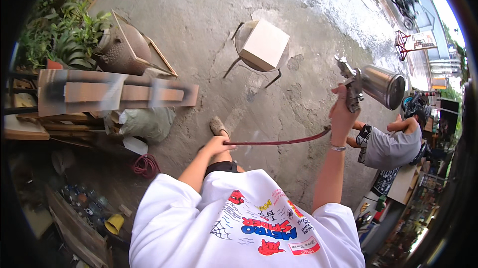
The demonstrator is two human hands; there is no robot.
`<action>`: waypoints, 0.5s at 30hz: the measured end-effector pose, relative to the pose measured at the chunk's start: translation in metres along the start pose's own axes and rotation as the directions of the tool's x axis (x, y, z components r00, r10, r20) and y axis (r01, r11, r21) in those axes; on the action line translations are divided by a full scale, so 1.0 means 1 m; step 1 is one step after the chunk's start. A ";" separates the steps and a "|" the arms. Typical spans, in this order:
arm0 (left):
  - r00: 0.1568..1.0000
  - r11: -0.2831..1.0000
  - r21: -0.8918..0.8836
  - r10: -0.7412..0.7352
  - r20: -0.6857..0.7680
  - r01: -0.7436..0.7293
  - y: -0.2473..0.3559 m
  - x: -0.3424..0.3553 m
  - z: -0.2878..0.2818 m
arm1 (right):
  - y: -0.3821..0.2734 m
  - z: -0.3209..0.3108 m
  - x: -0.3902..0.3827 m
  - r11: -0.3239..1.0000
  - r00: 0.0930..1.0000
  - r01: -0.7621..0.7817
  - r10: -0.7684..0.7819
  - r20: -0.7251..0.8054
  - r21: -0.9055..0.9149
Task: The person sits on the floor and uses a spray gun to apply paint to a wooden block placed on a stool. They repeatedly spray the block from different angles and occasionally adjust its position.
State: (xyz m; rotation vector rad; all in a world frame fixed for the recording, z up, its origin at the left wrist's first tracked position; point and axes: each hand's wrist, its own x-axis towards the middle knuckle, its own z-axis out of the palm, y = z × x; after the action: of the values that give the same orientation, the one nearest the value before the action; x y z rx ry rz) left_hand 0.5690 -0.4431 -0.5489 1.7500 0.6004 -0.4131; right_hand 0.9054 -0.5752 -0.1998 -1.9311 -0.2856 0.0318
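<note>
My right hand (pixel 342 111) grips a metal spray gun (pixel 354 88) with a large silver cup (pixel 383 86) attached on its right. A dark red hose (pixel 279 143) runs from below the gun to my left hand (pixel 217 145), whose fingers are closed on it in front of my leg. Ahead, a white rectangular box or board (pixel 265 43) rests on a round stool (pixel 243 32) with dark legs.
Left: a spray-marked cardboard piece (pixel 89 93) on stacked wood, plants (pixel 74 44), a big pot (pixel 117 51), white sack (pixel 147 121), coiled hose (pixel 145 166). Right: a seated person (pixel 391 148) beside cluttered shelves. Far right: a red stand (pixel 403 45) and dark bike (pixel 401 9).
</note>
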 end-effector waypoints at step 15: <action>0.852 0.985 -0.112 0.054 -0.521 -0.131 0.086 0.043 0.021 | 0.126 -0.047 0.245 0.845 0.992 0.118 -0.081 0.094 -0.521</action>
State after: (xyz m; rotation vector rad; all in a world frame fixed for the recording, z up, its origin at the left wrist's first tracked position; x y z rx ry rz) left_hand 0.6552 -0.4717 -0.5109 1.7433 0.8972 0.1834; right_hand 1.1738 -0.6094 -0.2705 -2.4635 -0.4794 -0.0559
